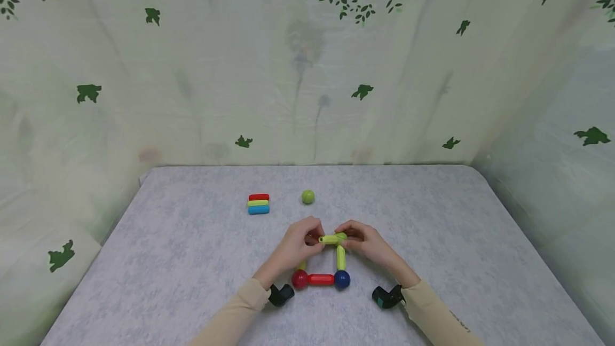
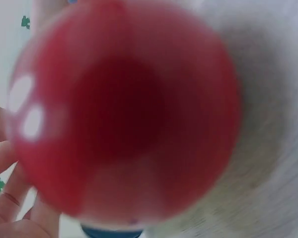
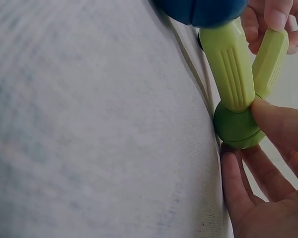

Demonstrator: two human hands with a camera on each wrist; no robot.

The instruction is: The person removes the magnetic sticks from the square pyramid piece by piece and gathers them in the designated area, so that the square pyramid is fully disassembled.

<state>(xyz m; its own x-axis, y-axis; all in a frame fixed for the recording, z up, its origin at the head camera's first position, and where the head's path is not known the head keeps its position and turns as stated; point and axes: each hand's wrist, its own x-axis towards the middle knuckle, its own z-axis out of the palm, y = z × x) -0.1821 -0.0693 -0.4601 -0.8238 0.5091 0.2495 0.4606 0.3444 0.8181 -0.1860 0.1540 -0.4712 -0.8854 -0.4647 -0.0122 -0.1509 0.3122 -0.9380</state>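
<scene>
My right hand grips a green ball between thumb and fingertips. Two yellow-green rods stick out of that ball. One rod runs to a dark blue ball; the other rod points toward my left hand, which pinches its free end. From the blue ball a red rod leads to a red ball, which fills much of the left wrist view. Behind the red ball another yellow-green rod goes back under my left hand, its far end hidden.
Farther back on the grey table lie a red rod, a yellow-green rod and a blue rod, side by side. A loose green ball stands to their right. A leaf-printed curtain hangs behind the table.
</scene>
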